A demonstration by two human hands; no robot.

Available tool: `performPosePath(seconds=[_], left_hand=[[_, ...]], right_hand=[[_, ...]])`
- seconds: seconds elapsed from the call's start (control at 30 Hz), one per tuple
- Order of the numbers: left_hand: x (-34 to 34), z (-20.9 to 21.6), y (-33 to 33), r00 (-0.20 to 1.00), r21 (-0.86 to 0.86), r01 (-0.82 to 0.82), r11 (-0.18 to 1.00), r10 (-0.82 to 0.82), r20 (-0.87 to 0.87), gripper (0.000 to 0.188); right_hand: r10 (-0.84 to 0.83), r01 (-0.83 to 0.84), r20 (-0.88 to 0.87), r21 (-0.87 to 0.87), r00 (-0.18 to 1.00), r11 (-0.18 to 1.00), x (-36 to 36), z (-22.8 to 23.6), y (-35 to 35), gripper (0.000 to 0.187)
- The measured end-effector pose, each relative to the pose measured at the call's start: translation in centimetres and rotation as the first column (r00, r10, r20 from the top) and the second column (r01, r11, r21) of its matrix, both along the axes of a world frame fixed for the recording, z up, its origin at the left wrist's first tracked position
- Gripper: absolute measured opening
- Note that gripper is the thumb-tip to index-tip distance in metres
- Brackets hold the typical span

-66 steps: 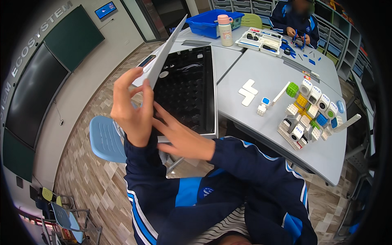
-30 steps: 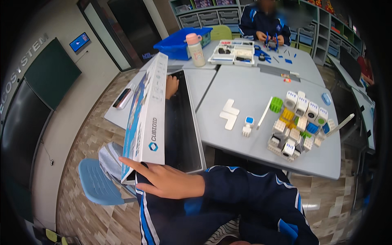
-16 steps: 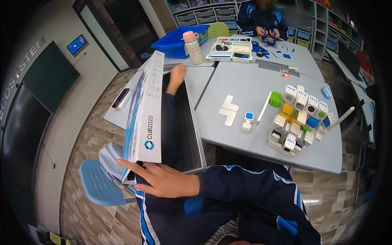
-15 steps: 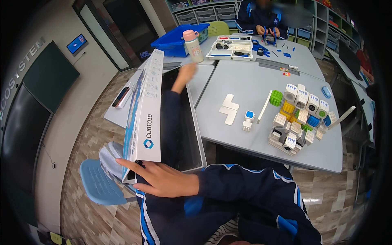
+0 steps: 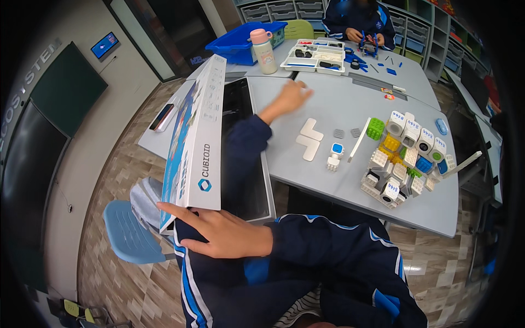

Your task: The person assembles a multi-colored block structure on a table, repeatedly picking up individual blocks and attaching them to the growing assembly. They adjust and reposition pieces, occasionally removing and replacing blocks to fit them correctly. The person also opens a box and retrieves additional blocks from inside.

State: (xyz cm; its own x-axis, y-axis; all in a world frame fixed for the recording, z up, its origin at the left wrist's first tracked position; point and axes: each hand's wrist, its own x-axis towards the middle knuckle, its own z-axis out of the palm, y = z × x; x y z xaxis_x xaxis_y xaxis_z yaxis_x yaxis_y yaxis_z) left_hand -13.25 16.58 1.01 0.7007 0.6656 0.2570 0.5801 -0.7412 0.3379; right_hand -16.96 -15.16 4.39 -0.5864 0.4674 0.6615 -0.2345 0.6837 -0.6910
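A white and blue cardboard box lid [image 5: 210, 142] stands tilted up at the left, beside a box base [image 5: 262, 183] with a dark interior. My right hand [image 5: 224, 232] reaches across my body and grips the lid's near lower edge; some fingers are hidden under it. My left arm passes between lid and base. Beyond the base's right rim, my left hand [image 5: 290, 99] hovers over the table, fingers apart and nothing visible in them. On the table lie two small grey plates [image 5: 339, 133] and two white L-shaped pieces [image 5: 309, 147].
A white cube assembly [image 5: 334, 158] and a thin white strip [image 5: 359, 140] stand before a large block model [image 5: 407, 158]. A pink-capped bottle [image 5: 265, 54], blue bin [image 5: 235, 46] and parts tray [image 5: 314, 57] are farther back. Another person handles a blue build [image 5: 369, 44].
My left hand has moved right, out past the box base. Two small grey plates now lie on the table by the L-shaped pieces. My right hand keeps its grip on the lid.
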Motion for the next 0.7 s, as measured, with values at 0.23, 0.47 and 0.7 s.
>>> performPosePath(seconds=[0.23, 0.47, 0.7], left_hand=[[-23.7, 3.9, 3.8, 0.780, 0.110, -0.566, 0.817, 0.574, -0.249, 0.024], [-32.6, 0.2, 6.2, 0.563, 0.202, -0.715, 0.670, 0.722, -0.402, 0.024], [-34.3, -1.0, 7.1, 0.524, 0.237, -0.733, 0.638, 0.751, -0.403, 0.024]], right_hand=[[0.073, -0.060, -0.153, 0.084, 0.986, 0.995, -2.0, 0.9, -1.3, 0.084], [0.004, 0.026, -0.146, 0.206, 0.989, 0.978, -2.8, -1.1, -0.2, 0.080], [-0.103, 0.107, -0.088, 0.044, 0.991, 0.993, 0.3, -5.6, 1.4, 0.064]])
